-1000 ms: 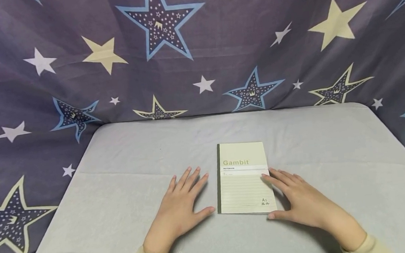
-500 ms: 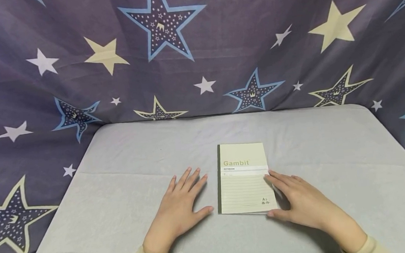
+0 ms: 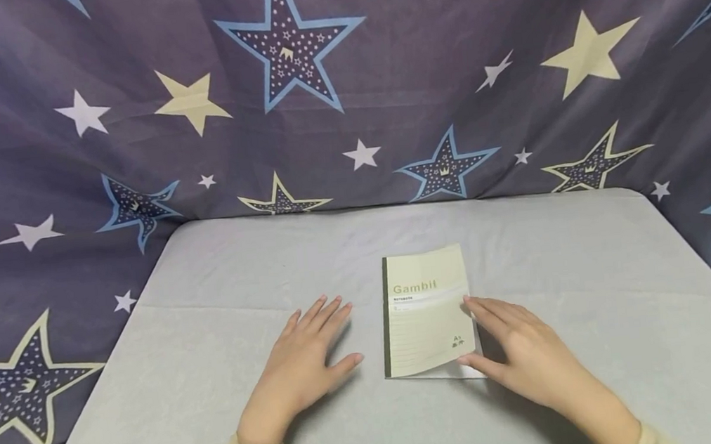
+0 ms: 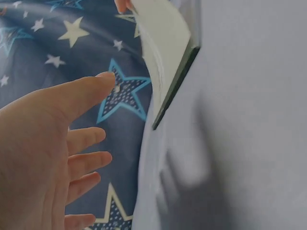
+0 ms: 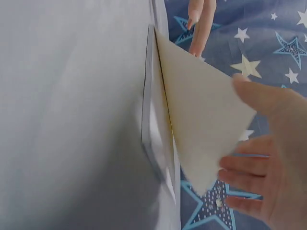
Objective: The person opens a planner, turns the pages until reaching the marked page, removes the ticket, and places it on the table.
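The left hand [image 3: 302,375] lies flat with fingers spread on the grey worktop [image 3: 214,347], holding nothing. The right hand [image 3: 520,359] lifts the notebook's [image 3: 427,314] front cover at its right edge, thumb beneath it. Beyond hangs the star-patterned cloth [image 3: 344,89].

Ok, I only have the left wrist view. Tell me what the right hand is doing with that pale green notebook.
Observer: The right hand pinches the free edge of the front cover of the pale green paper notebook.
Operator: Give me the cover's state.
Observer: It is lifted and bowed, hinged at the dark spine, and the pages beneath lie flat.
Operator: Now place my left hand.
Observer: The left hand is spread on the grey tablecloth, left of the notebook and not touching it.
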`<control>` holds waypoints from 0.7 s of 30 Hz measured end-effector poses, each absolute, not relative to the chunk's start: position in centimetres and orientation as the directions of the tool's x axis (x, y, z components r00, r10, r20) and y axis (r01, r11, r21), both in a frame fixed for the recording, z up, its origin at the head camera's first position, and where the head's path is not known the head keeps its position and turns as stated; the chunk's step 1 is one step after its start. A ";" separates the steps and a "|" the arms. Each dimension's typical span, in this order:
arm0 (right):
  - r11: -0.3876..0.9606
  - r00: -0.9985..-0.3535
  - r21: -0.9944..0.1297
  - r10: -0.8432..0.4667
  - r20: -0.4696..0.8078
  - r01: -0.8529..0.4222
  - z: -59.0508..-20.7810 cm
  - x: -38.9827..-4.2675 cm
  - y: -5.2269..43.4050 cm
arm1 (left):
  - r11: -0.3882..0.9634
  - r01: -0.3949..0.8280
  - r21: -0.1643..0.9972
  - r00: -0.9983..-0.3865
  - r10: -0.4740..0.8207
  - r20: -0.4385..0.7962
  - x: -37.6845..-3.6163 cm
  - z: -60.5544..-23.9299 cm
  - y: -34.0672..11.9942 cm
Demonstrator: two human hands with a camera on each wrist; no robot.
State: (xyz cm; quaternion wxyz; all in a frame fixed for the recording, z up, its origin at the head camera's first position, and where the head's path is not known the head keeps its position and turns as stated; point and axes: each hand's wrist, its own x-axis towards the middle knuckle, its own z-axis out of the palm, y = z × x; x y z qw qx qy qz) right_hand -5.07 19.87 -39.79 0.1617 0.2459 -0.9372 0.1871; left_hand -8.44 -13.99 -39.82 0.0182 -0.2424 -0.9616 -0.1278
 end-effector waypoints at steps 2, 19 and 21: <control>0.789 -0.826 -0.322 -0.377 0.419 -0.524 -39.5 -5.0 19.3 | 0.853 0.461 0.243 -0.887 0.448 0.109 -8.6 -39.5 -14.4; 0.642 -0.841 -0.548 -0.454 0.292 -0.537 -38.6 -8.2 12.0 | 0.793 0.378 0.478 -0.925 0.343 0.162 -9.4 -38.0 -18.3; 0.649 -0.841 -0.541 -0.475 0.261 -0.535 -39.0 -8.5 11.2 | 0.773 0.363 0.521 -0.931 0.324 0.168 -9.3 -37.7 -18.7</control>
